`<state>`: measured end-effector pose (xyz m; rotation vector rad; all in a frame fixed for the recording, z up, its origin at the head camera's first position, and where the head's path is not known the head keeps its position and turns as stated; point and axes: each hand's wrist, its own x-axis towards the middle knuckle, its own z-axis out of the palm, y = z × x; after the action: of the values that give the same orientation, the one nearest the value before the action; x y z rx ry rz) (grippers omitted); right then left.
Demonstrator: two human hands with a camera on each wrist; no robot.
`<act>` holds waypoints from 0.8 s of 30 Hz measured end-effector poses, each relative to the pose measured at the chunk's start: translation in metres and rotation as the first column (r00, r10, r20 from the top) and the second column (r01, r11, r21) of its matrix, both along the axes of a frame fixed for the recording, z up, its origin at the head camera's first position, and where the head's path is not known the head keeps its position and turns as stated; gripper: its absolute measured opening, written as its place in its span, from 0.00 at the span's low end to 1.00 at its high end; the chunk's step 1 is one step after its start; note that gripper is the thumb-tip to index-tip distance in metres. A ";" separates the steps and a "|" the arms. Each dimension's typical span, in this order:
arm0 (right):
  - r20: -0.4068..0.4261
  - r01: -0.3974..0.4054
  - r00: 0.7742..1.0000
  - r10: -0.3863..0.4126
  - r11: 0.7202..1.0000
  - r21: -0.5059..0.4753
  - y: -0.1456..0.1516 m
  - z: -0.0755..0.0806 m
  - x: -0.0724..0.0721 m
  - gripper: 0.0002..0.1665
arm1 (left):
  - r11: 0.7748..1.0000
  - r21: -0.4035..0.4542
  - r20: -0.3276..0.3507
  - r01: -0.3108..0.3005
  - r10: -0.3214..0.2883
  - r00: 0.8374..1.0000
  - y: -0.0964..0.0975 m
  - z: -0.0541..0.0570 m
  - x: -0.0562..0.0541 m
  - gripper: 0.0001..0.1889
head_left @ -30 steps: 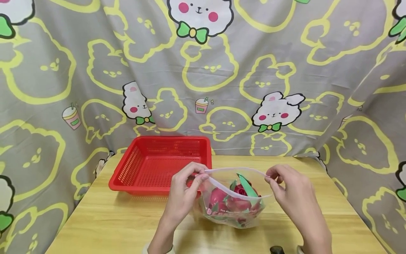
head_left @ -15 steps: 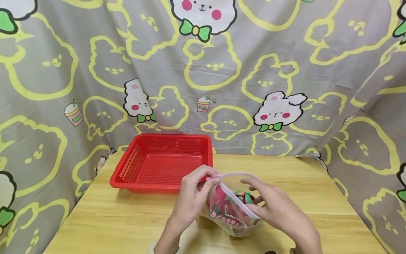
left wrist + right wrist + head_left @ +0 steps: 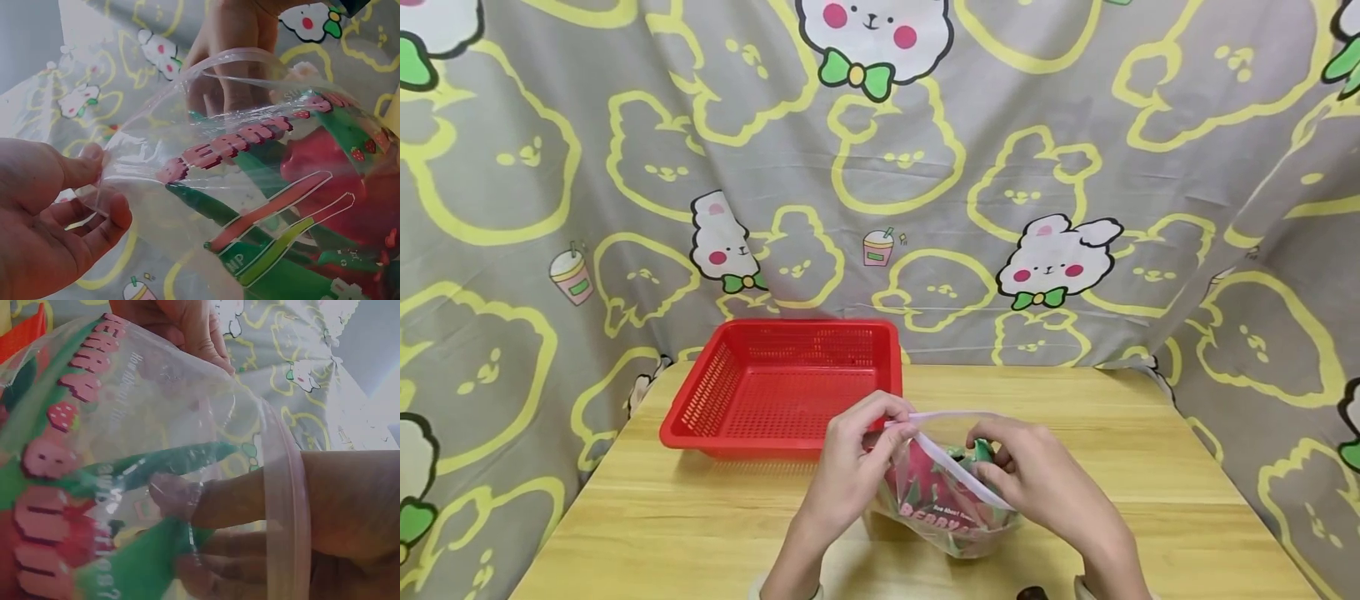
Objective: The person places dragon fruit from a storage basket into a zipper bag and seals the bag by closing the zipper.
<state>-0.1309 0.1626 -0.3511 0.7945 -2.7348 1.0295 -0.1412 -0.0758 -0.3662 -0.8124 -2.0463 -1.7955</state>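
Observation:
A clear zip bag (image 3: 936, 518) printed with pink "BERRY" lettering stands on the table with its mouth partly open. Through its film show red dragon fruit (image 3: 325, 169) with long green scales. At the bag's left corner my left hand (image 3: 856, 454) pinches the pale zip edge between thumb and fingers. My right hand (image 3: 1043, 471) reaches through the mouth, and its thumb and fingers pinch a green scale (image 3: 147, 556) of a dragon fruit. In the right wrist view the zip strip (image 3: 287, 512) crosses over that hand. The lower fruit is partly hidden by print and reflections.
A red perforated plastic basket (image 3: 737, 442) stands behind and left of the bag on the wooden table (image 3: 647, 525). A small dark object (image 3: 1032, 592) shows at the bottom edge near my right forearm. A patterned cloth (image 3: 925, 158) hangs close behind the table.
My right hand has let go of the bag's right edge and moved left and down into its mouth, onto a green scale. The bag has turned and its opening has narrowed.

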 end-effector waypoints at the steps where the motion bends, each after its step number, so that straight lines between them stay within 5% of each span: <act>1: -0.023 0.005 1.000 -0.005 1.000 -0.003 -0.002 0.000 0.000 0.13 | 1.000 0.005 0.001 0.001 -0.001 1.000 -0.001 0.000 0.000 0.02; 4: -0.158 0.009 0.987 -0.010 1.000 -0.006 -0.008 0.001 0.001 0.18 | 1.000 0.011 -0.010 -0.003 0.003 1.000 -0.003 0.000 -0.001 0.02; 10: -0.420 -0.003 0.907 0.029 0.998 0.063 -0.027 -0.004 0.003 0.23 | 0.999 0.001 -0.047 -0.047 0.047 0.998 -0.003 0.000 -0.001 0.04; 17: -0.339 0.074 0.940 -0.033 0.991 0.111 -0.035 -0.012 0.002 0.22 | 1.000 -0.008 -0.050 -0.029 0.028 0.998 0.006 0.001 0.002 0.06; 24: -0.234 0.006 0.972 0.010 0.998 0.070 -0.027 -0.010 -0.003 0.26 | 0.997 -0.005 -0.063 -0.074 0.073 0.995 0.004 -0.002 0.001 0.05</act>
<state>-0.1339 0.1353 -0.3608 0.8687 -2.5805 0.7862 -0.1400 -0.0713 -0.3678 -0.7750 -2.0180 -1.7024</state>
